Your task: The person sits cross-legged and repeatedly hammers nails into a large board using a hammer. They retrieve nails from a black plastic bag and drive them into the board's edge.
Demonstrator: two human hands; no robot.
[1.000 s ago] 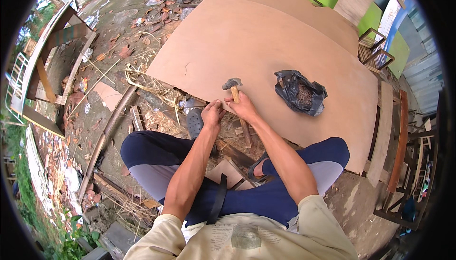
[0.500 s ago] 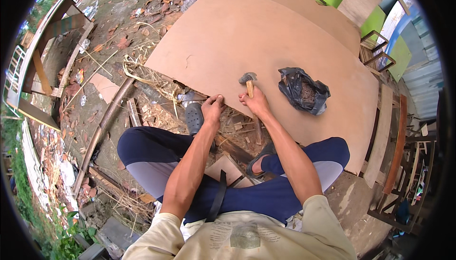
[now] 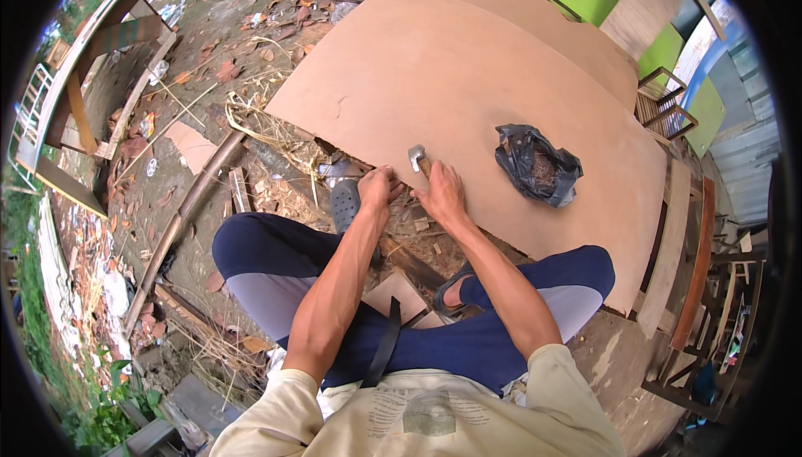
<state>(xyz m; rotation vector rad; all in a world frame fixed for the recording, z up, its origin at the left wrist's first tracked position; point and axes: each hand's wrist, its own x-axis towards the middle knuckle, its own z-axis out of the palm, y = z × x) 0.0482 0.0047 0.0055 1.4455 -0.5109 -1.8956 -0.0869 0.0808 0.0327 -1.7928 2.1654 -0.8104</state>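
Note:
My right hand (image 3: 443,195) is closed round the wooden handle of a hammer (image 3: 417,157). The metal head sits low over the near edge of a large brown plywood sheet (image 3: 401,73). Just left of it, my left hand (image 3: 378,188) has its fingertips pinched together at that same edge; whatever lies between them is too small to make out. On the sheet, to the right of the hammer, rests a crumpled black plastic bag (image 3: 511,146). Its open top shows a heap of small brownish nails (image 3: 547,172).
My legs are bent at either side, with a dark clog (image 3: 344,205) near the left hand. Wood scraps and straw cover the ground below the sheet's edge. A wooden frame (image 3: 83,114) stands far left; wooden furniture frames (image 3: 718,332) stand at the right.
The hammer head has come down and left, closer to my left hand and the sheet's edge. My left hand remains pinched at the edge.

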